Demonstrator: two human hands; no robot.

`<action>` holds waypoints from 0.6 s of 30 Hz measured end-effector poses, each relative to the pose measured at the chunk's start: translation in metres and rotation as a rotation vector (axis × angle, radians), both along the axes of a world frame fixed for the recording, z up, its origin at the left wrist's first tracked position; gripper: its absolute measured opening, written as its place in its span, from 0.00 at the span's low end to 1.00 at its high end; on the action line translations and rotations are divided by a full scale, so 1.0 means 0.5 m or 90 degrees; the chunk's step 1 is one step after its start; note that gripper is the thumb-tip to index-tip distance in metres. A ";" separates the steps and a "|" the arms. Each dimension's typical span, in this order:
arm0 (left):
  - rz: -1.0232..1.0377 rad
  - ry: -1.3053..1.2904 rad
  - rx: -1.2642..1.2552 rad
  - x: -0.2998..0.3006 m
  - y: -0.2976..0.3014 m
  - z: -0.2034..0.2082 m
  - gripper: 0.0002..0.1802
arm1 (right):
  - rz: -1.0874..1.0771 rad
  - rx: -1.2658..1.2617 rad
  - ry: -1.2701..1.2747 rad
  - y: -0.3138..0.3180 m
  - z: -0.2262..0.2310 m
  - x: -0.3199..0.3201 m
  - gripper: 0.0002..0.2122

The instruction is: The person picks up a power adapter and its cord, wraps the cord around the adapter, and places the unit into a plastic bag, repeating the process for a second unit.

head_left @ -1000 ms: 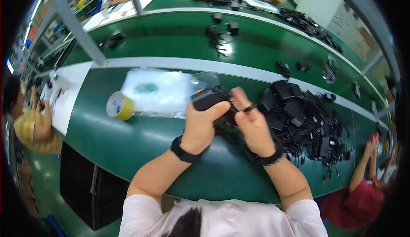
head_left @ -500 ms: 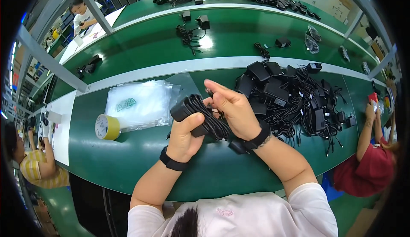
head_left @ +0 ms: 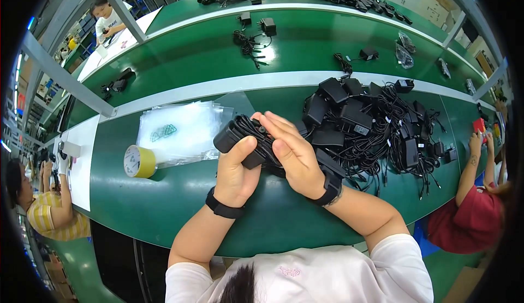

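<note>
A black power adapter (head_left: 225, 138) with its cable bundled against it is between my two hands, above the near green bench. My left hand (head_left: 236, 175) is closed round the adapter from below, thumb across its side. Flat against the cable coil (head_left: 250, 128) lies my right hand (head_left: 297, 164), its fingers pressed together over the bundle and hiding part of it. To the right is a heap of black power adapters (head_left: 357, 118) with tangled cables. A stack of clear plastic bags (head_left: 191, 123) lies to the left, with a yellow tape roll (head_left: 143, 162) at its near corner.
A white ledge (head_left: 218, 86) crosses behind the bench, and grey posts (head_left: 71, 79) rise at the left. Loose adapters (head_left: 267, 27) and small clear bags (head_left: 405, 57) lie on the surface beyond. People sit at both sides, one in a red top (head_left: 464, 218).
My right hand has moved in from above the cable and now presses on the coil with its fingers. The left hand keeps its grip on the adapter.
</note>
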State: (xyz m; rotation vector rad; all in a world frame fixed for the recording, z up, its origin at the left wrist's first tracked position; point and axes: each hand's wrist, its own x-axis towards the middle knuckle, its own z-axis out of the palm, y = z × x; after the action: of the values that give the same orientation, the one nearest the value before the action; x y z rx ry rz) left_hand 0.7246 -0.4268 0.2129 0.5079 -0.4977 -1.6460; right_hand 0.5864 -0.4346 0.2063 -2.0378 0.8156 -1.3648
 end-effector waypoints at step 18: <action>0.069 -0.019 -0.075 -0.019 0.020 0.007 0.22 | -0.032 0.000 0.063 0.026 0.040 0.016 0.25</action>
State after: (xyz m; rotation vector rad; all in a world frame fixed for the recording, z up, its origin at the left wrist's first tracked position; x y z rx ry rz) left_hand 0.7153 -0.4167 0.2166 0.4645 -0.5752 -1.4978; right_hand 0.5944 -0.4218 0.2265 -2.1112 0.9149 -1.2993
